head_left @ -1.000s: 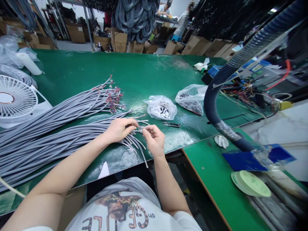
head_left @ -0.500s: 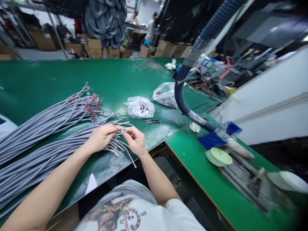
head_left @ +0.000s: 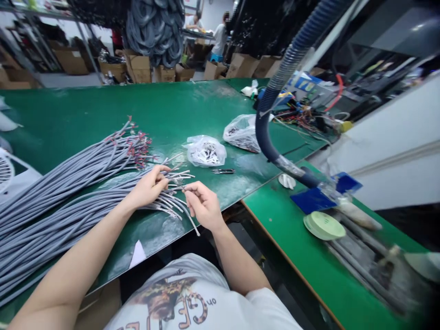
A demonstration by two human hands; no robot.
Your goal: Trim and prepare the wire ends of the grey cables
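A worker in a white printed T-shirt (head_left: 202, 284) bends to a glossy green bench (head_left: 165, 101), bare arms reaching across its near edge. The right hand (head_left: 205, 206) pinches a thin strand at a slim, pale-tipped grey cable end (head_left: 179, 184) between thumb and forefinger; the left hand (head_left: 150, 186) has its fingers drawn narrow just beside, seemingly steadying the same cable end, though its grip is partly hidden. That end lies between the two hands, over a near bundle of round grey cables (head_left: 82, 214) with pale, silvery tips. Beyond rests a second bundle of grey cables (head_left: 82, 166), its ends fanned into red and pale wires. The job appears partway: the far tips look opened out, the near ones mostly not, and the tally is too fine to read. Farther on lie small dark snips (head_left: 223, 171), then a clear plastic bag of white and black pieces (head_left: 206, 151); at the back, grey cable coils (head_left: 154, 32) hang above brown cardboard boxes (head_left: 137, 68).
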